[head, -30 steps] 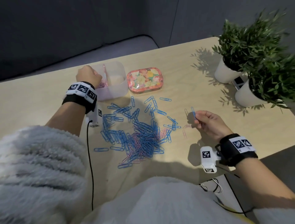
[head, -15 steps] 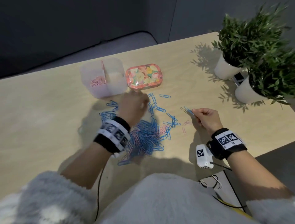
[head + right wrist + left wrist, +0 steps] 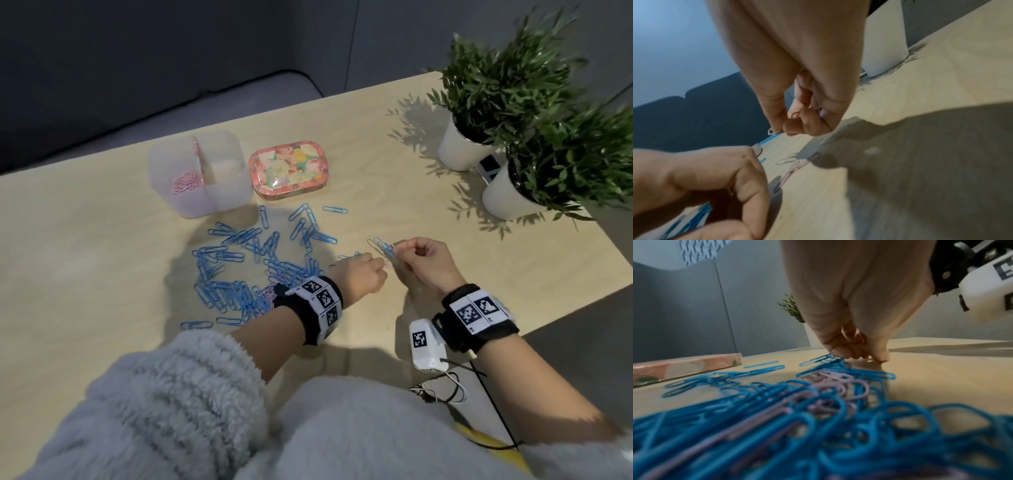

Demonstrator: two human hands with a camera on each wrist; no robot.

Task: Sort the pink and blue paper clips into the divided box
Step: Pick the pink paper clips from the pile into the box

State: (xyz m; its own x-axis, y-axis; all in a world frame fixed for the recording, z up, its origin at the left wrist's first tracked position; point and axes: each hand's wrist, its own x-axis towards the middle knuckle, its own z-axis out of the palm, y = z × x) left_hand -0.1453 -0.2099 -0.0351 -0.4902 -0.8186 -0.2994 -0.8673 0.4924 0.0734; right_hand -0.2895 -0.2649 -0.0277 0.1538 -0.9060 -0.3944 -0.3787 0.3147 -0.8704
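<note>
The translucent divided box (image 3: 219,202) stands at the back left of the table, with pink clips (image 3: 186,181) in its left compartment. A spread pile of blue paper clips (image 3: 239,274) with a few pink ones (image 3: 830,382) lies in front of it. My right hand (image 3: 397,248) is raised just right of the pile and pinches a blue clip (image 3: 385,248) between thumb and forefinger. My left hand (image 3: 380,265) is beside it, fingers curled, fingertips (image 3: 840,353) down on the table at the pile's right edge. Two pink clips (image 3: 793,168) lie just beyond it. Whether it holds a clip is hidden.
A flowered tin (image 3: 287,169) sits right of the box. Two white plant pots (image 3: 462,150) (image 3: 510,195) stand at the back right. The table's right edge (image 3: 582,294) runs close behind my right wrist, with cables (image 3: 442,390) at the near edge.
My left hand left the box, swept right across the pile and came down next to my right hand. The right hand stayed in place, still pinching the blue clip.
</note>
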